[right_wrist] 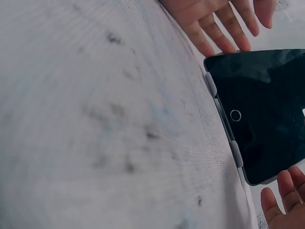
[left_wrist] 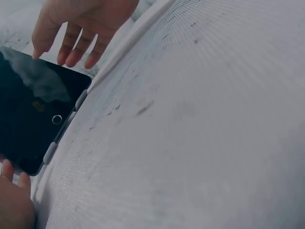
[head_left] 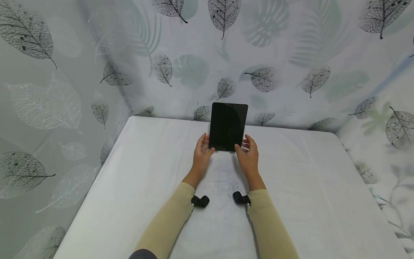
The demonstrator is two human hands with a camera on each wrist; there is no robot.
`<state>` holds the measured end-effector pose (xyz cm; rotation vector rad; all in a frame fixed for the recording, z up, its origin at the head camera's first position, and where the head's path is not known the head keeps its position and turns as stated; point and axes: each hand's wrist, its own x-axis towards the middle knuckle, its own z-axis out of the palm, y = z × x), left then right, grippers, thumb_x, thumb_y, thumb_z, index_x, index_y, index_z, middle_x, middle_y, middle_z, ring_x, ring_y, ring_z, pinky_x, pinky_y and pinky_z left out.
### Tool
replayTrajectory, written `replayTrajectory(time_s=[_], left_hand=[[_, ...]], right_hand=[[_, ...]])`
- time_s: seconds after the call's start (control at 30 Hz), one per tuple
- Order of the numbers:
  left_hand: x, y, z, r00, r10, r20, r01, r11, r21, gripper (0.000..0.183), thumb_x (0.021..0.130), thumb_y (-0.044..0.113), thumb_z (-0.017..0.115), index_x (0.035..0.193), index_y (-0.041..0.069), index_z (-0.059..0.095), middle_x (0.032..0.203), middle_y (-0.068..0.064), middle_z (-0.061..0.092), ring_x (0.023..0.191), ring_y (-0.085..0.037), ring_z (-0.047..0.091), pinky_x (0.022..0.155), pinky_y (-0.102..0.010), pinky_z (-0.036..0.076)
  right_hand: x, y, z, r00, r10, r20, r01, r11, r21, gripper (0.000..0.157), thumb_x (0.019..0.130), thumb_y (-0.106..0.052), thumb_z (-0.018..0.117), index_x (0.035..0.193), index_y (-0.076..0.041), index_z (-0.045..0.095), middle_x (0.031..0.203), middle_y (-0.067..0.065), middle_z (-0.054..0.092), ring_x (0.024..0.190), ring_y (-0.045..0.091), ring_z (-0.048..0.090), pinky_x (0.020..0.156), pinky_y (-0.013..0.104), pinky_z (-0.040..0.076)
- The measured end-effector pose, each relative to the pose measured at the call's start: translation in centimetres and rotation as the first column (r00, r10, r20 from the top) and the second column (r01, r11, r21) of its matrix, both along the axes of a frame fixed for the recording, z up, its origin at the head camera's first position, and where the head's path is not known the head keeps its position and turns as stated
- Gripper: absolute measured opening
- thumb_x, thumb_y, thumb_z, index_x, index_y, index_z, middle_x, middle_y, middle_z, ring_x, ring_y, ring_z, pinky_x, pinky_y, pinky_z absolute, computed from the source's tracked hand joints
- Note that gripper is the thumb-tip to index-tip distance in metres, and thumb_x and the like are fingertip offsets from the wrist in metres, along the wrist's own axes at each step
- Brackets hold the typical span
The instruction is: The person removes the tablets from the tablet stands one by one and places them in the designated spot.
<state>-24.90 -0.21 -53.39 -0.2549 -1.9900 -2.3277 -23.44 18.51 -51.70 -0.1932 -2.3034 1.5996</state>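
The tablet (head_left: 228, 126) stands between both hands (head_left: 202, 154) (head_left: 249, 158), loosely straightened fingers touching its side edges.

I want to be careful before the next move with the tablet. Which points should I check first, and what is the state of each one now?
1. Tablet right way up: ok, home button at the lower end.
2. Both grey tabs at its lower edge: ok.
3. Left hand and right hand on opposite sides: ok.
4. Tablet free of the hands: not ok, fingers touch its edge.
5. Support behind it: cannot tell, its back is hidden.
6. Screen lit: not ok, it looks dark.
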Motion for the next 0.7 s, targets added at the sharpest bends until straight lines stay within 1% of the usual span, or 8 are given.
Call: replayTrajectory(time_s=[0.2, 0.3, 0.4, 0.5, 0.57, 0.7], left_hand=[[-0.2, 0.1, -0.5, 1.000, 0.024, -0.004, -0.024, 0.997, -0.070, 0.066, 0.099, 0.001, 0.060, 0.158, 0.008, 0.032, 0.160, -0.010, 0.038, 0.146, -0.029, 0.037, 0.125, -0.048, 0.031], [-0.6, 0.5, -0.6, 0.998, 0.064, -0.013, -0.065, 0.990, -0.126, 0.066, 0.096, 0.001, 0.064, 0.157, 0.010, 0.037, 0.155, -0.009, 0.041, 0.140, -0.028, 0.042, 0.121, -0.048, 0.035], [-1.0, 0.9, -0.5, 0.993, 0.113, -0.031, -0.117, 0.975, -0.191, 0.066, 0.094, 0.001, 0.067, 0.154, 0.012, 0.043, 0.147, -0.010, 0.045, 0.132, -0.027, 0.045, 0.116, -0.049, 0.041], [-1.4, 1.3, -0.5, 0.983, 0.179, -0.042, -0.184, 0.956, -0.227, 0.062, 0.092, -0.001, 0.068, 0.149, 0.014, 0.049, 0.139, -0.010, 0.050, 0.124, -0.026, 0.049, 0.109, -0.046, 0.045], [-1.5, 1.6, -0.5, 0.972, 0.231, -0.039, -0.234, 0.943, -0.238, 0.058, 0.092, -0.002, 0.067, 0.146, 0.014, 0.054, 0.134, -0.010, 0.053, 0.120, -0.024, 0.051, 0.105, -0.044, 0.047], [-1.9, 2.2, -0.7, 0.941, 0.337, -0.035, -0.335, 0.908, -0.251, 0.050, 0.092, -0.003, 0.066, 0.138, 0.014, 0.063, 0.126, -0.009, 0.061, 0.113, -0.022, 0.057, 0.097, -0.037, 0.051]], right_hand=[[-0.4, 0.1, -0.8, 1.000, 0.005, 0.022, -0.003, 0.998, -0.067, 0.057, 0.098, -0.018, 0.067, 0.150, -0.005, 0.046, 0.137, 0.020, 0.051, 0.128, 0.034, 0.053, 0.112, 0.049, 0.046], [-0.8, 0.2, -1.1, 1.000, 0.000, 0.027, 0.003, 0.995, -0.104, 0.055, 0.098, -0.015, 0.068, 0.148, -0.005, 0.048, 0.136, 0.020, 0.051, 0.127, 0.033, 0.053, 0.112, 0.048, 0.046], [-1.2, 0.3, -1.3, 1.000, -0.006, 0.015, 0.008, 0.988, -0.155, 0.052, 0.097, -0.010, 0.068, 0.146, -0.003, 0.051, 0.133, 0.022, 0.053, 0.124, 0.034, 0.053, 0.109, 0.047, 0.046], [-1.7, 0.3, -1.5, 1.000, -0.014, -0.008, 0.012, 0.981, -0.192, 0.050, 0.095, -0.005, 0.068, 0.143, -0.001, 0.054, 0.129, 0.024, 0.054, 0.119, 0.035, 0.054, 0.105, 0.044, 0.046], [-1.9, 0.3, -1.7, 0.999, -0.026, -0.030, 0.019, 0.978, -0.208, 0.047, 0.094, -0.001, 0.069, 0.139, 0.001, 0.056, 0.124, 0.024, 0.056, 0.114, 0.035, 0.055, 0.100, 0.040, 0.046], [-2.1, 0.0, -1.7, 0.996, -0.077, -0.044, 0.066, 0.977, -0.204, 0.043, 0.090, 0.006, 0.070, 0.131, 0.003, 0.060, 0.115, 0.023, 0.058, 0.104, 0.029, 0.056, 0.091, 0.029, 0.047]])
